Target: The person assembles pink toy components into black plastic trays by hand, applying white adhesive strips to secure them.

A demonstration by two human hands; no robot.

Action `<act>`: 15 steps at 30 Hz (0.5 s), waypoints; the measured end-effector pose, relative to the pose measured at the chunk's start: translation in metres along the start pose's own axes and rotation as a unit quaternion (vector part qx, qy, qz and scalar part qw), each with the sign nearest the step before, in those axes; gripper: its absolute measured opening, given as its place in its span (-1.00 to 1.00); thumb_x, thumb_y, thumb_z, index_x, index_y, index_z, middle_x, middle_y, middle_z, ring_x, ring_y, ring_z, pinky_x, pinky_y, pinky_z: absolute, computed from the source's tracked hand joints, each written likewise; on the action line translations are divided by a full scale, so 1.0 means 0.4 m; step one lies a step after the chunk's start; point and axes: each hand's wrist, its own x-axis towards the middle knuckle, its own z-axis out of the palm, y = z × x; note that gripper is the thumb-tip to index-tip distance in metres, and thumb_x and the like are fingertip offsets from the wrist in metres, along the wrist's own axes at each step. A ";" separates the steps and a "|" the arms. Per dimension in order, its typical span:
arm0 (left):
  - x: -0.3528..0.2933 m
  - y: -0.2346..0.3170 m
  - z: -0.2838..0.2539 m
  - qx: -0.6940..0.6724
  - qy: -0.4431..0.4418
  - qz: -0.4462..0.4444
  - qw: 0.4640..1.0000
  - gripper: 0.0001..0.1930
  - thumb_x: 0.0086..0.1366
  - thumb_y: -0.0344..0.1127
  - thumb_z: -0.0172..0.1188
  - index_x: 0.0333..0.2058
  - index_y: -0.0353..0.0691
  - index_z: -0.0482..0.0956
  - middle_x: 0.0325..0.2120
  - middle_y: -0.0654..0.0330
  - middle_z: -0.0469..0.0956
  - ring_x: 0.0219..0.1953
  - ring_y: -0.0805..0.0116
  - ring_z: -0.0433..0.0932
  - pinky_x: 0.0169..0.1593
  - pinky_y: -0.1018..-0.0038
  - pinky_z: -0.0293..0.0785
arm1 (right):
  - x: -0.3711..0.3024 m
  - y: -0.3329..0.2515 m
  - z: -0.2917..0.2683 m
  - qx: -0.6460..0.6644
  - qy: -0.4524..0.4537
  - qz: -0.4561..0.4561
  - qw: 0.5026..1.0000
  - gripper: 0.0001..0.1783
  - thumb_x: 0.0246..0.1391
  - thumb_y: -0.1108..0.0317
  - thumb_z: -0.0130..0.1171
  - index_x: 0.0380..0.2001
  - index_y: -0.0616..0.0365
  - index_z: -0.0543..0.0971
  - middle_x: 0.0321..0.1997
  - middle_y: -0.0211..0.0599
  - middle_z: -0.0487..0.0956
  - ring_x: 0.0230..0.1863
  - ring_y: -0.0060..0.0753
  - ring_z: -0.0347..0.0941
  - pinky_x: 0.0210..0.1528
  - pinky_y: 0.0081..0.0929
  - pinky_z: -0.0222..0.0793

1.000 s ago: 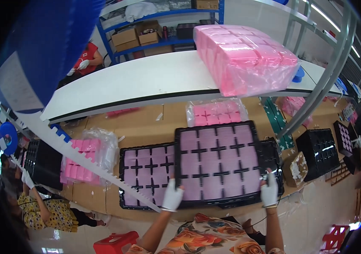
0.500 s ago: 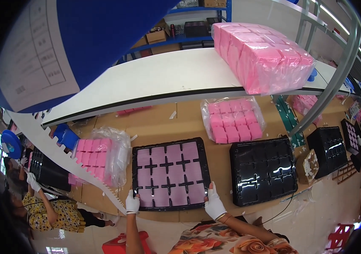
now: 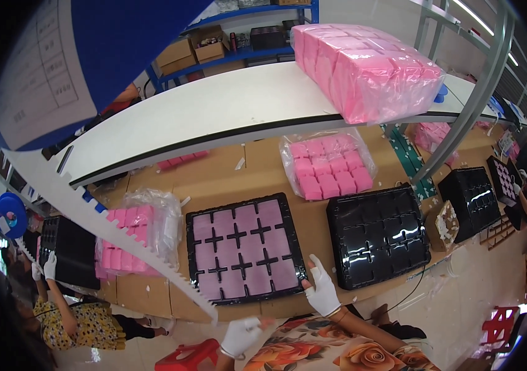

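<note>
Brown worktable (image 3: 226, 179) under a white shelf (image 3: 214, 111); right hand (image 3: 322, 290) grips the filled tray (image 3: 242, 247).

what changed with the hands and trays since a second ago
The black tray filled with pink foam squares was lifted off the empty black tray and set down to its left. The left hand let go and drew back; the right hand rests at its corner. The wrapped pink foam stack stayed put.

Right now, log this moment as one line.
left hand: off table, empty | right hand: on filled tray corner | empty tray: to its right | pink pads: bagged behind
</note>
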 end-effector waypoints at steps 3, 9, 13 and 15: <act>-0.031 0.063 -0.067 -0.010 0.100 -0.077 0.992 -0.87 0.03 -0.47 0.13 -0.66 -0.27 0.54 -0.60 0.12 0.56 -0.53 0.48 0.51 -0.41 0.56 0.42 | 0.011 -0.017 -0.012 0.105 -0.054 0.026 0.993 -0.70 0.07 0.30 0.11 -0.14 0.20 0.47 -0.17 -0.10 0.51 -0.16 -0.09 0.46 -0.08 -0.35 0.36; 0.099 0.052 -0.144 -0.087 0.341 0.045 0.935 -0.52 0.02 -0.39 0.34 -0.05 -0.27 0.40 -0.66 0.41 0.29 -0.64 0.65 0.20 -0.56 0.67 0.13 | 0.002 -0.023 0.030 0.172 -0.124 0.112 0.971 -0.76 0.13 0.21 0.10 -0.48 0.15 0.49 -0.61 -0.20 0.47 -0.56 -0.17 0.44 -0.44 -0.39 0.36; 0.142 -0.074 -0.077 0.023 0.094 -0.092 0.991 -0.62 0.00 -0.46 0.34 -0.16 -0.33 0.48 -0.61 0.34 0.47 -0.60 0.65 0.36 -0.51 0.68 0.27 | 0.038 -0.053 0.010 0.222 -0.204 0.118 0.946 -0.68 0.11 0.17 0.11 -0.15 0.15 0.47 -0.35 -0.17 0.53 -0.33 -0.19 0.48 -0.22 -0.43 0.38; 0.161 -0.072 -0.032 0.009 0.067 -0.088 0.994 -0.70 0.01 -0.48 0.32 -0.23 -0.33 0.52 -0.59 0.30 0.52 -0.58 0.63 0.42 -0.49 0.68 0.32 | 0.038 -0.061 0.001 0.261 -0.198 0.078 0.942 -0.55 0.09 0.15 0.13 0.00 0.16 0.42 -0.18 -0.12 0.54 -0.17 -0.16 0.49 -0.08 -0.43 0.37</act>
